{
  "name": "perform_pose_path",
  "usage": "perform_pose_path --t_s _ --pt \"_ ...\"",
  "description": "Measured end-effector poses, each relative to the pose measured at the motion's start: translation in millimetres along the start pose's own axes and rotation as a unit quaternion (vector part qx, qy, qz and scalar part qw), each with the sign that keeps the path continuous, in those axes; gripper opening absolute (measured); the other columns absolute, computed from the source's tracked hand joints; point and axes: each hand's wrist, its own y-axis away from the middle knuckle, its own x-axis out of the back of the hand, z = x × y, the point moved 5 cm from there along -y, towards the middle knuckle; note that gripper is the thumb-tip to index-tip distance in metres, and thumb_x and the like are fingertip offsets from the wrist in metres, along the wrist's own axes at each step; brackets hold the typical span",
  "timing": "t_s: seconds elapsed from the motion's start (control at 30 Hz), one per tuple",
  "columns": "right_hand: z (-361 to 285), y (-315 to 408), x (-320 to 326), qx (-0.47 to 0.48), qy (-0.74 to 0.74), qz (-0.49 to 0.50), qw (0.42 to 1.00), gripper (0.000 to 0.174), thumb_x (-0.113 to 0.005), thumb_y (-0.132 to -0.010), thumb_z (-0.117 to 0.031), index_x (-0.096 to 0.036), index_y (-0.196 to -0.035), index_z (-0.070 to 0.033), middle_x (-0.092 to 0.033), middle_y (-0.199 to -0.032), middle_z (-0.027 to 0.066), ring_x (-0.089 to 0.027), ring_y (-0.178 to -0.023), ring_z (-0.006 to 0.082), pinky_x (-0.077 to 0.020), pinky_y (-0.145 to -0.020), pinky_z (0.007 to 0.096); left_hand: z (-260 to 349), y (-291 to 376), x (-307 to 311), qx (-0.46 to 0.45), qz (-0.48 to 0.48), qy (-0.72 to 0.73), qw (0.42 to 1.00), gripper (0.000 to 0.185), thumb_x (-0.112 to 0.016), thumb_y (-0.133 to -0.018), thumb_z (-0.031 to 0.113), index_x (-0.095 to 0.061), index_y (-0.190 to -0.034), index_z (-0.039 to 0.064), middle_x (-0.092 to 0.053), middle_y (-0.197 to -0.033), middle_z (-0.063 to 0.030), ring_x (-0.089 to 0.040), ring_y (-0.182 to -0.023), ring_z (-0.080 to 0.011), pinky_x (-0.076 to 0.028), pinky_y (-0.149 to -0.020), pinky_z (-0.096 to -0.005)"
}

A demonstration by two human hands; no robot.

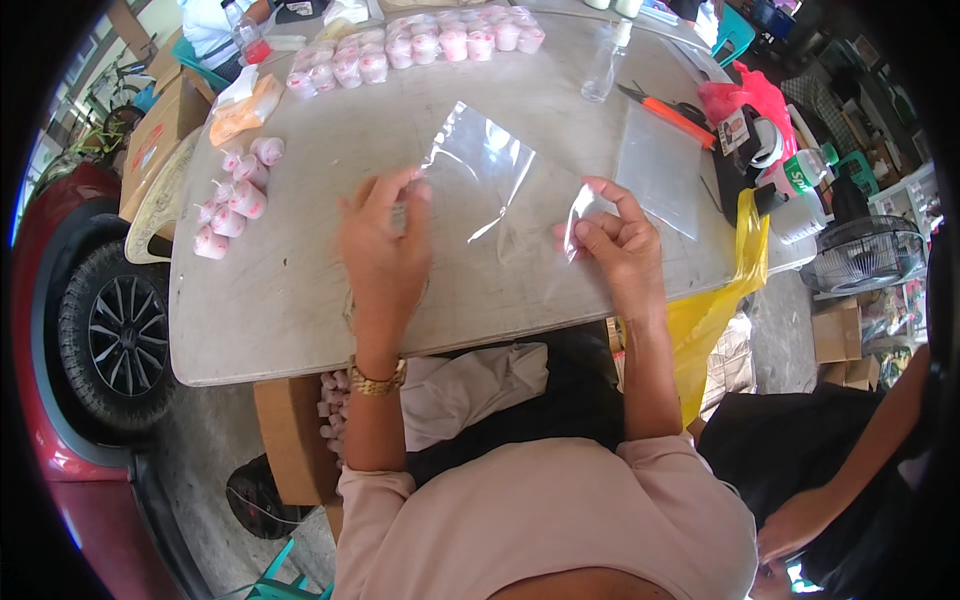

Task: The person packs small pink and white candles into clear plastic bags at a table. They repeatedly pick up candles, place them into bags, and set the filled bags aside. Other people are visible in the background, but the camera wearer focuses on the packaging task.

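Note:
My right hand (615,232) pinches the edge of a clear plastic bag (487,157) between thumb and fingers, above the table. Motion blurs my left hand (386,232), which wears a gold watch at the wrist. Its fingertips are at the bag's left edge, but whether they grip it is unclear. Left of that hand, several small pink-and-white candles (238,191) with wicks lie in a loose cluster. A stack of flat clear plastic bags (660,169) rests on the table to the right of the held bag.
Wrapped packs of candles (420,45) line the table's (300,315) far side. Rightward are a spray bottle (606,64), an orange-handled cutter (679,124), a Sprite bottle (806,166) and a hanging yellow bag (720,300). A cardboard box (289,442) of candles sits below; another person's arm (847,480) is at right.

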Motion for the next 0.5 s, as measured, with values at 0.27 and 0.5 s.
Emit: perform_pose_path --t_s 0.27,0.5 --pt "10 2 5 0.083 0.131 0.104 0.982 0.030 -0.065 -0.089 -0.003 -0.063 -0.118 0.004 -0.071 -0.094 0.0076 -0.061 -0.070 0.0102 -0.0494 -0.064 0.0236 64 82 -50 -0.132 -0.052 0.023 0.990 0.053 -0.080 -0.074 0.025 -0.063 -0.122 0.011 -0.052 -0.134 -0.0160 -0.051 -0.125 -0.0360 -0.025 -0.109 -0.0693" --pt "9 5 -4 0.127 0.181 0.122 0.968 0.045 -0.068 -0.093 -0.007 -0.054 -0.134 0.001 -0.069 -0.078 0.0038 -0.059 -0.071 0.0100 -0.0483 -0.067 0.0237 49 92 -74 -0.118 0.025 -0.038 0.992 0.021 -0.066 -0.081 0.027 -0.066 -0.086 0.007 -0.061 -0.095 -0.0125 -0.061 -0.099 -0.0310 -0.033 -0.107 -0.0651"
